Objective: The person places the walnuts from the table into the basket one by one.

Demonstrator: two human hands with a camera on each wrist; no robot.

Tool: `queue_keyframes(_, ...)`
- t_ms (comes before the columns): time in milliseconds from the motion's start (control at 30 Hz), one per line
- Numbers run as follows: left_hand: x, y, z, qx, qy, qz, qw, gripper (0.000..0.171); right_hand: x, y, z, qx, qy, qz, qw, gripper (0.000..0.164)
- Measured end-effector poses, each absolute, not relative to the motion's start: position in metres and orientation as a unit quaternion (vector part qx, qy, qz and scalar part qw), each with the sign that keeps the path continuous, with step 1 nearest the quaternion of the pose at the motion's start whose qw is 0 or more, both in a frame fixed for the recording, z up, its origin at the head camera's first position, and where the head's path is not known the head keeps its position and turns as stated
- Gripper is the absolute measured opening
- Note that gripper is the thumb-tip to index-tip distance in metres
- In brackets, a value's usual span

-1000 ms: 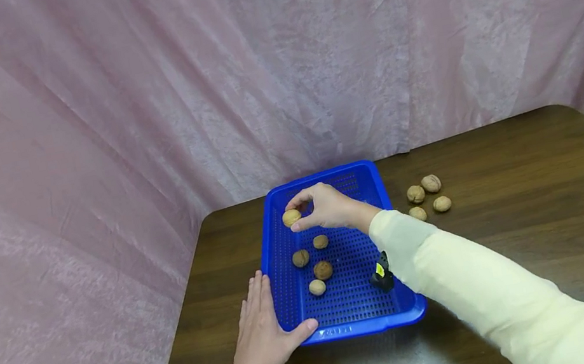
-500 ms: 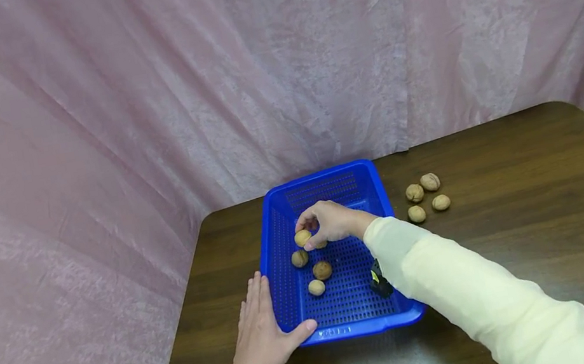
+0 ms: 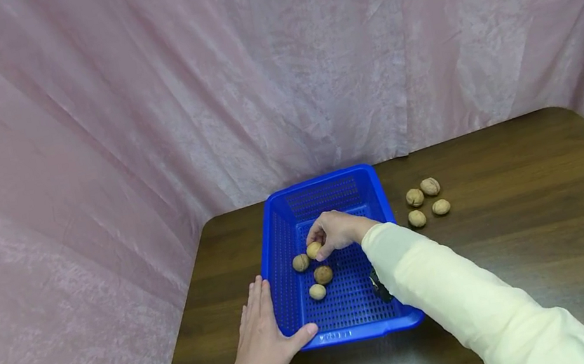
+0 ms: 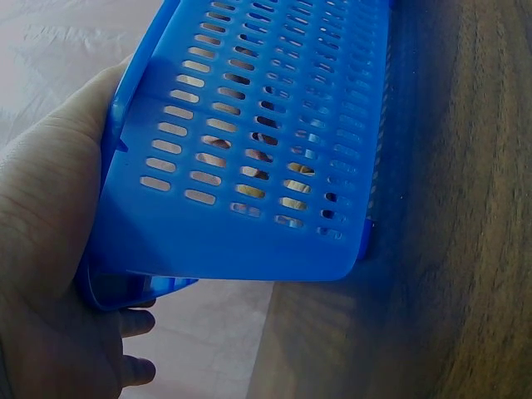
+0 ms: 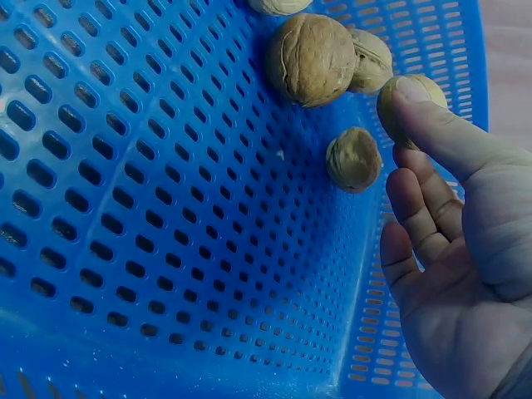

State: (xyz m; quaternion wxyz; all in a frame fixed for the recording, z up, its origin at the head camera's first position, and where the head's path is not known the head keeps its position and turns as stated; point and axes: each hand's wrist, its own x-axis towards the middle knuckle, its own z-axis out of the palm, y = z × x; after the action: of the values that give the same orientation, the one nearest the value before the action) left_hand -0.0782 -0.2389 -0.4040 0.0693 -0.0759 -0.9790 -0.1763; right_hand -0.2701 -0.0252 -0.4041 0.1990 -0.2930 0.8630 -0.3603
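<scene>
My right hand (image 3: 337,228) pinches a walnut (image 3: 314,250) between thumb and fingers, low inside a blue perforated plastic basket (image 3: 352,333). In the right wrist view, another walnut (image 5: 355,160) lies on the basket floor close to the curled fingertips; the hand covers it in the head view. More walnuts lie loose in the basket: one by its left wall (image 3: 300,263), a browner one (image 3: 323,274) and a small pale one (image 3: 317,292). My left hand (image 3: 262,335) rests against the near left corner, fingers straight along the left side and thumb on the front rim.
Several walnuts (image 3: 414,197) lie grouped on the dark wooden table (image 3: 508,223) right of the basket. A pink curtain (image 3: 307,63) hangs behind the table's back edge. The black wrist device (image 3: 381,288) on my right sleeve is over the basket's right part.
My right hand, holding the walnut, has come down from the basket's far left part toward the walnuts on its floor, moving nearer and slightly right. The left hand stays on the corner.
</scene>
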Motion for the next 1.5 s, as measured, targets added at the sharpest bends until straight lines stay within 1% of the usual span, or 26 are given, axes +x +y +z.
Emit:
queue_keyframes(133, -0.079, -0.239, -0.405, -0.083, -0.978, -0.174, 0.084, 0.118, -0.272, -0.026, -0.406, -0.293, 0.867, -0.351, 0.198, 0.031)
queue_keyframes(300, -0.079, -0.24, -0.405, -0.075, -0.978, -0.181, 0.071, 0.117, -0.271, -0.027, -0.406, -0.293, 0.863, -0.357, 0.205, 0.032)
queue_keyframes(533, -0.081, -0.239, -0.405, -0.073, -0.978, -0.184, 0.061, 0.119, -0.274, -0.025, -0.401, -0.284, 0.842, -0.418, 0.188, 0.029)
queue_keyframes(700, -0.084, -0.24, -0.405, -0.073, -0.979, -0.184, 0.051, 0.123, -0.276, -0.021, -0.387, -0.269, 0.8, -0.505, 0.182, 0.035)
queue_keyframes(867, -0.087, -0.242, -0.404, -0.071, -0.979, -0.186, 0.05, 0.122, -0.277, -0.012, -0.356, -0.274, 0.774, -0.542, 0.179, 0.039)
queue_keyframes(1033, -0.089, -0.241, -0.406, -0.071, -0.978, -0.19, 0.053, 0.118, -0.278, 0.015, -0.325, -0.296, 0.767, -0.549, 0.151, 0.039)
queue_keyframes(1200, -0.09, -0.243, -0.406, -0.071, -0.978, -0.188, 0.051, 0.119, -0.274, 0.059, -0.31, -0.283, 0.774, -0.557, 0.106, 0.039)
queue_keyframes(1333, -0.089, -0.246, -0.406, -0.066, -0.979, -0.186, 0.057, 0.122, -0.273, 0.099, -0.318, -0.242, 0.78, -0.571, 0.084, 0.042)
queue_keyframes(1500, -0.085, -0.247, -0.408, -0.063, -0.979, -0.185, 0.056, 0.125, -0.271, 0.145, -0.345, -0.186, 0.792, -0.577, 0.071, 0.047)
